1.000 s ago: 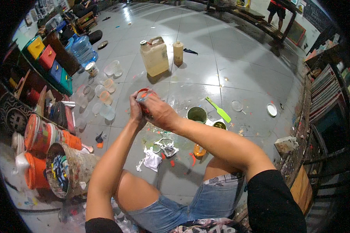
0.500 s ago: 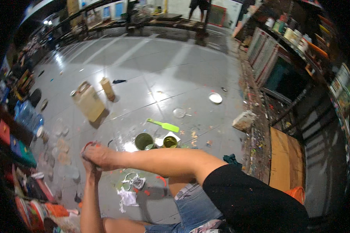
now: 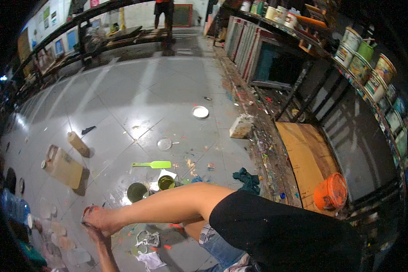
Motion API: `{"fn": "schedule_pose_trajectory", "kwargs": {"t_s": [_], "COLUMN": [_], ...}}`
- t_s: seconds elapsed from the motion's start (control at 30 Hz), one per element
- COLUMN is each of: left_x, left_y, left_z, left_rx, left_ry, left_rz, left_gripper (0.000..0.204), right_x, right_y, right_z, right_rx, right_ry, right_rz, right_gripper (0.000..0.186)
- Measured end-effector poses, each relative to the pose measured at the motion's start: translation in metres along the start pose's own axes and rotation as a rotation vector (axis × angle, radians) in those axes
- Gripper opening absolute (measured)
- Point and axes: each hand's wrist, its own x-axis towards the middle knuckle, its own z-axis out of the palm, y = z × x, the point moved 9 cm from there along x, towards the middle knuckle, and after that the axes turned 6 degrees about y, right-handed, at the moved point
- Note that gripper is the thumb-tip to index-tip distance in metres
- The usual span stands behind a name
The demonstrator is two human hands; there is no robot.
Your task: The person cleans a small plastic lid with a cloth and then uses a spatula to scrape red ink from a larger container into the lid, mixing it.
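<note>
My right arm reaches across from the right in a black sleeve, and my right hand (image 3: 100, 220) is closed at the left. Below it my left hand (image 3: 96, 235) comes up from the lower edge and meets it. Between them is a small reddish thing (image 3: 92, 210), mostly covered by the fingers and too small to name. Just beyond my right forearm stand a wide cup (image 3: 137, 193) and a smaller cup (image 3: 167, 182) with dark greenish contents. A lime-green flat-bladed tool (image 3: 160, 164) lies past them on the floor.
A cloudy jug (image 3: 65, 167) and a bottle (image 3: 78, 144) stand at the left. White cloths (image 3: 150, 259) lie near my arms. At right are a dark green rag (image 3: 246, 180), a block (image 3: 241, 125), cardboard (image 3: 303, 147), an orange bucket (image 3: 331, 191) and shelves of paint cans (image 3: 347, 47).
The view has swung to the right, so floor things sit further left and the orange bucket shows fully. My hands stay together around the small reddish thing.
</note>
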Motion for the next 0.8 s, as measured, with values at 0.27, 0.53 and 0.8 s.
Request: {"fn": "schedule_pose_trajectory", "kwargs": {"t_s": [0.27, 0.53, 0.8], "left_x": [0.005, -0.004, -0.006], "left_y": [-0.011, -0.004, -0.005], "left_z": [0.013, 0.008, 0.005], "left_rx": [0.023, 0.079, 0.170], "left_ry": [-0.023, -0.025, -0.012], "left_rz": [-0.022, -0.024, -0.026], "left_gripper": [0.049, 0.050, 0.051], "right_x": [-0.012, -0.012, -0.020], "right_y": [0.000, -0.016, -0.027], "right_z": [-0.015, -0.017, -0.050], "right_rx": [-0.006, -0.042, -0.126], "right_ry": [0.059, -0.015, 0.012], "right_rz": [-0.069, -0.024, -0.173], "right_gripper": [0.057, 0.034, 0.034]}}
